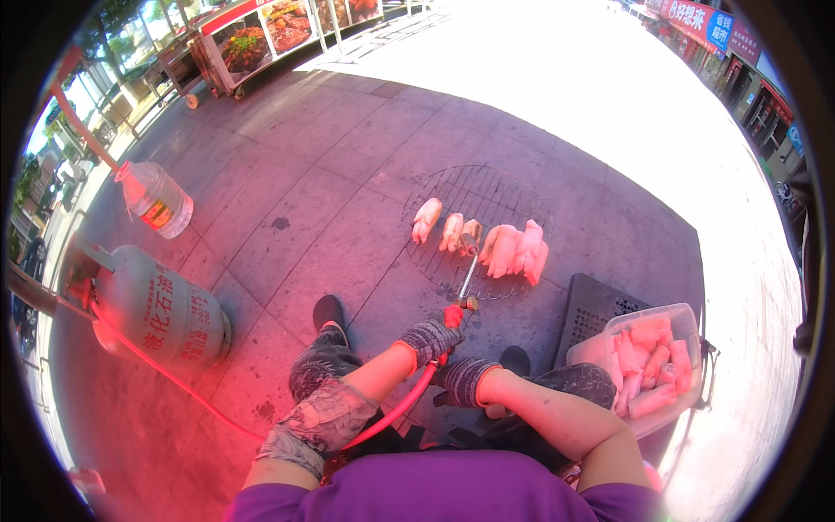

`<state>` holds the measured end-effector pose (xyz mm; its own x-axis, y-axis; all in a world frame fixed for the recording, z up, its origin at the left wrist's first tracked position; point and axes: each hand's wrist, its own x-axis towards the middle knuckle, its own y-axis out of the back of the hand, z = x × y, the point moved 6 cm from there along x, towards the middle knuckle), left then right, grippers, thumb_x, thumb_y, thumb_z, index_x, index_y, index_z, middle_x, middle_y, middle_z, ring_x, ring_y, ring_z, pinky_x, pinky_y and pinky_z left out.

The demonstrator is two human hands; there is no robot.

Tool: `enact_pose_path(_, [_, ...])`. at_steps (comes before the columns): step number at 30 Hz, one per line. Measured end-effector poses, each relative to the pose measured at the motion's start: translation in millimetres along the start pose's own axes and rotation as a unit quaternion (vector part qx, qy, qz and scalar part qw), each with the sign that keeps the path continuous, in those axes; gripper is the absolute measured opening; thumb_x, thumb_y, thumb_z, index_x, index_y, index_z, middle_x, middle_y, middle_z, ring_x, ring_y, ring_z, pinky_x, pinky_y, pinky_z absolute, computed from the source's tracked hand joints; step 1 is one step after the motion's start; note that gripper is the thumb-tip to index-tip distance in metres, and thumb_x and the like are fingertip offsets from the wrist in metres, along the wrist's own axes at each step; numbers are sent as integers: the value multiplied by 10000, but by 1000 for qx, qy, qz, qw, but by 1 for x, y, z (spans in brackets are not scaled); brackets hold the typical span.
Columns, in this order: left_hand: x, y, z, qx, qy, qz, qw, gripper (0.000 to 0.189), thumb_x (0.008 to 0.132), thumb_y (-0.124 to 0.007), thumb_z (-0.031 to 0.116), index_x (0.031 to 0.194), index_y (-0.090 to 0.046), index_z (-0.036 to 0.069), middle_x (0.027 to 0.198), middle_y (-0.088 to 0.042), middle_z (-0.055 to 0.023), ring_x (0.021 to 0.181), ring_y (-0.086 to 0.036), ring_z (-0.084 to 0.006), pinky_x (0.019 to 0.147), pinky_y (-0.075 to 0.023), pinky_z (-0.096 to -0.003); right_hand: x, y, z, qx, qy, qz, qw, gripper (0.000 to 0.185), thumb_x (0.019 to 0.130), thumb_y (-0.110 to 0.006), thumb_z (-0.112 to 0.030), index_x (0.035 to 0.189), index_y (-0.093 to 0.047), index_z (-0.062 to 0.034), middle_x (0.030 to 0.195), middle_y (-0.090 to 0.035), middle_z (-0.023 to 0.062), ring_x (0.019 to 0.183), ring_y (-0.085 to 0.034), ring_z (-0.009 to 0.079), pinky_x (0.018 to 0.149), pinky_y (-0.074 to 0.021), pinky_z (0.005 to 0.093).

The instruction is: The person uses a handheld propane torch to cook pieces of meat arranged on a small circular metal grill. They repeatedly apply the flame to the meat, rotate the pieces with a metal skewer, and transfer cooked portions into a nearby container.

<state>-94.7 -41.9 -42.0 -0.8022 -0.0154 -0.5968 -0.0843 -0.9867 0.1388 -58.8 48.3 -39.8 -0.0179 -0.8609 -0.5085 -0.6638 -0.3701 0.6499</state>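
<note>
My left hand point(430, 340), in a striped knit work glove, grips the red handle point(453, 317) of a gas blowtorch. The metal torch tube point(468, 277) points away from me over a round wire grill rack point(443, 279) on the ground. Several pig's trotters point(502, 250) lie across the rack, some browner than others; the torch head covers part of one. No flame can be made out. From the handle a red gas hose point(398, 410) runs back past my left side. Close beside the hose is my gloved right hand point(471, 382); its fingers are partly hidden, so its grip is unclear.
A grey gas cylinder point(163, 310) appears at left, below a hanging plastic bottle point(156, 199). On my right, a clear plastic tub point(691, 320) holds more trotters beside a black perforated stool or crate point(587, 313). A wheeled food cart point(261, 49) stands farther off on the paving.
</note>
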Motion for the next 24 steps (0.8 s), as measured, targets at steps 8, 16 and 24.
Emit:
enact_pose_path(8, [-1, -2, 6, -47, -21, -11, 999, 213, 760, -618, 133, 894, -518, 0, 643, -543, -82, 539, -541, -180, 490, -455, -316, -9, 8, -4, 2, 10, 2, 1000, 468, 813, -580, -352, 1204, -538, -97, 1097, -602, 181, 1013, -575, 343, 849, -450, 414])
enact_pose_path(16, [-1, -5, 3, -59, -36, -36, 997, 183, 764, -615, 114, 877, -524, 4, 657, -536, -81, 572, -535, -179, 525, -454, -313, -8, 7, -4, -17, 15, 6, 1000, 505, 808, -588, -359, 1234, -523, -95, 1221, -538, 172, 1130, -505, 335, 942, -402, 405])
enact_pose_path(24, [-6, -5, 6, -65, -23, -29, 997, 213, 772, -617, 134, 913, -521, 7, 669, -538, -69, 586, -531, -171, 524, -442, -308, -10, 10, -7, -12, 1, -16, 1000, 508, 806, -575, -372, 1232, -528, -98, 1223, -535, 176, 1132, -503, 337, 939, -404, 404])
